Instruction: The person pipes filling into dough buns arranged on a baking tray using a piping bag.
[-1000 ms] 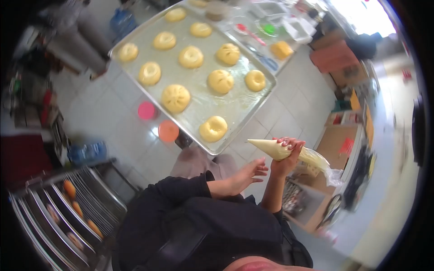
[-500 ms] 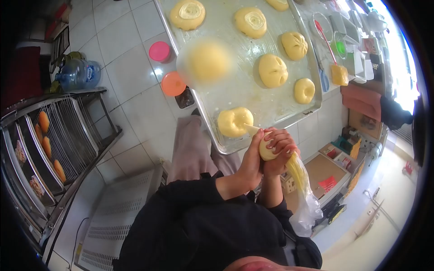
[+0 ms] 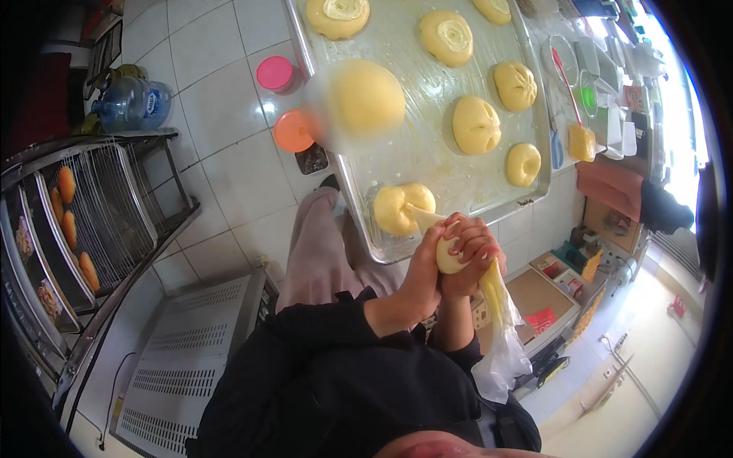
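Both my hands are wrapped round a piping bag filled with pale yellow cream. My left hand grips its near side, and my right hand squeezes it from the other side with fingers curled over. The bag's twisted clear plastic tail hangs below my right hand. Its narrow tip touches the hollow in a round dough bun at the near corner of a metal baking tray. A dimpled bun and a creased bun sit farther along the tray.
Cream swirls top other buns at the far side. Left of the tray are a pink-lidded container and an orange one. A rack of baked goods stands left. A yellow-headed brush and scissors lie right.
The camera view has shifted, so the tray appears farther right. The piping tip has moved slightly farther into the bun's hollow. Both hands keep their grip on the bag.
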### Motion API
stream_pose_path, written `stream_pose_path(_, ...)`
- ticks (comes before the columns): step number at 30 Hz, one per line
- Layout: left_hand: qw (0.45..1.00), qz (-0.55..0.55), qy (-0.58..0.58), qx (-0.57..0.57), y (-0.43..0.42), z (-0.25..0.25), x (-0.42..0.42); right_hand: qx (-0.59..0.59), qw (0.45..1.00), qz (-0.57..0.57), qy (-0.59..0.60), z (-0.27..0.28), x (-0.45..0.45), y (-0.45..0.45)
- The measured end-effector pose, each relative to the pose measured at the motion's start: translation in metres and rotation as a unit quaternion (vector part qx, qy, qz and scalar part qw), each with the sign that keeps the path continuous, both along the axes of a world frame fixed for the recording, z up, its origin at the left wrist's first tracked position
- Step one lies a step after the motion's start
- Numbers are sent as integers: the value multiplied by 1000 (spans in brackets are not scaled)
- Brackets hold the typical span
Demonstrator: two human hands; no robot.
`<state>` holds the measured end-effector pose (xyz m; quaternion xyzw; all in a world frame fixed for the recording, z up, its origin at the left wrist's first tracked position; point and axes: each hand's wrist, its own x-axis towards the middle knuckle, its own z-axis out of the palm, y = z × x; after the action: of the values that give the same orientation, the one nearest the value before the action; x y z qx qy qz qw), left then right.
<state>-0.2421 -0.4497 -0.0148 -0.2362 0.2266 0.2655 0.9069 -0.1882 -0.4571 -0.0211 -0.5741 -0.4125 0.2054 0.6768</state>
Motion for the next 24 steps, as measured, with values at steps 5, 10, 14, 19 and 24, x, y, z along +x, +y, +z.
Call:
stream_pose_path(5,994,73,-57,51,-8,-9,3,-3,999,13,32,-1,-2,0)
stream_pose_path(10,997,22,-65,40,-11,-11,1,-20,999,0,33,-3,1,-10)
stream_pose_path(14,998,-51,30,-4,1,7,1,-16,999,-23,41,-2,3,-9)
stream_pose_path(19,994,7,17,107,-2,-2,1,-10,998,-2,54,-3,3,0)
stream_pose_path(24,995,59,-75,23,-20,-19,3,-38,997,15,72,-2,1,-8)
